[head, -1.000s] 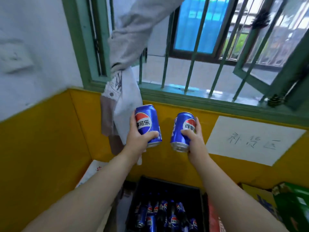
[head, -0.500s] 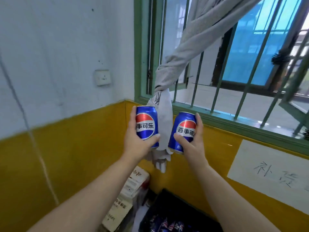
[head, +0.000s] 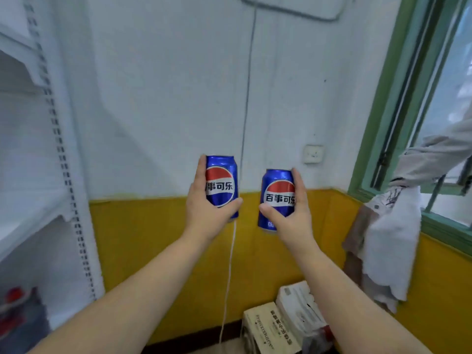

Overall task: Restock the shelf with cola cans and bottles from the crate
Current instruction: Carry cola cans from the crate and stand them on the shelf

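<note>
— What moved?
— Your view swung left: the window (head: 441,103) now sits at 3 o'clock, and the white shelf (head: 30,210) has come in at 9 o'clock.
— And the cans?
— Both are upright and blue, red-white-blue globes facing you. Your left hand (head: 204,215) clasps the left can (head: 222,175). Your right hand (head: 293,218) clasps the right can (head: 277,190), at the left can's 3 o'clock, not touching. Cardboard boxes (head: 281,323) lie at 5 o'clock.
</note>
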Action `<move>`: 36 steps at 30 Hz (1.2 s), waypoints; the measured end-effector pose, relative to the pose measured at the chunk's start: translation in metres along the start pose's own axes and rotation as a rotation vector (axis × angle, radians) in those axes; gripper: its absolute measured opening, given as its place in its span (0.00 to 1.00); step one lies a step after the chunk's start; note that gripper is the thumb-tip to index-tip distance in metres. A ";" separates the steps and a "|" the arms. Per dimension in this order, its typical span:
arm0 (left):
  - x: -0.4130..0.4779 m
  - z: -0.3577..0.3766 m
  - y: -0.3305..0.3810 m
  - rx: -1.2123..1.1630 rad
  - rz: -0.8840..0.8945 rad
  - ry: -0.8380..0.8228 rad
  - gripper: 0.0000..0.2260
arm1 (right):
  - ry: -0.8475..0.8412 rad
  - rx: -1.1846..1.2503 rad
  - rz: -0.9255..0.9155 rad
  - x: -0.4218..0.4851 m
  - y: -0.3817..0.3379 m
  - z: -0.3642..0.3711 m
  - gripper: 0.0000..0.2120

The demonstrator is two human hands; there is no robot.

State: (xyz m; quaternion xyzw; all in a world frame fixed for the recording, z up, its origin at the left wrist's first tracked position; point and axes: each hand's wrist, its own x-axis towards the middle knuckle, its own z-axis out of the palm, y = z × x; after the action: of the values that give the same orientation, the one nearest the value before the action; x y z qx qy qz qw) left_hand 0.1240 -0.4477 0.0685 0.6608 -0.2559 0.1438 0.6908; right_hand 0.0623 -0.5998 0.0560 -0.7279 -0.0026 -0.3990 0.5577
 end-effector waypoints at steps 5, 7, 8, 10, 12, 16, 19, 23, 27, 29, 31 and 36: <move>-0.007 -0.135 0.020 0.137 0.036 0.211 0.48 | -0.153 0.198 -0.029 -0.014 -0.051 0.117 0.42; -0.015 -0.193 0.031 0.206 0.052 0.274 0.48 | -0.208 0.263 -0.038 -0.029 -0.075 0.167 0.42; -0.020 -0.221 0.038 0.233 0.056 0.297 0.48 | -0.234 0.296 -0.041 -0.037 -0.086 0.193 0.42; -0.030 -0.279 0.051 0.280 0.058 0.340 0.48 | -0.288 0.354 -0.039 -0.056 -0.110 0.244 0.42; -0.040 -0.333 0.064 0.311 0.063 0.385 0.48 | -0.337 0.393 -0.044 -0.077 -0.133 0.292 0.42; -0.064 -0.429 0.085 0.359 0.091 0.480 0.49 | -0.449 0.449 -0.086 -0.120 -0.177 0.378 0.42; -0.089 -0.491 0.099 0.380 0.096 0.548 0.48 | -0.514 0.507 -0.091 -0.154 -0.203 0.435 0.42; -0.119 -0.563 0.112 0.452 0.069 0.654 0.48 | -0.605 0.548 -0.087 -0.194 -0.228 0.504 0.43; -0.144 -0.627 0.119 0.532 0.065 0.781 0.48 | -0.683 0.584 -0.088 -0.227 -0.249 0.567 0.43; -0.152 -0.657 0.120 0.568 0.055 0.832 0.48 | -0.718 0.605 -0.098 -0.240 -0.260 0.597 0.43; -0.155 -0.685 0.120 0.603 0.042 0.859 0.48 | -0.756 0.621 -0.110 -0.252 -0.270 0.627 0.42; -0.148 -0.755 0.114 0.659 0.047 0.886 0.48 | -0.800 0.668 -0.125 -0.269 -0.290 0.705 0.43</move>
State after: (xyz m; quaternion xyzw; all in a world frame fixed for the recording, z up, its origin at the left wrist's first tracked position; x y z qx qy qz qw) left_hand 0.0639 0.3272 0.0868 0.7124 0.1031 0.4961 0.4855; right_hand 0.1566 0.2026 0.0923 -0.6041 -0.3860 -0.0998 0.6900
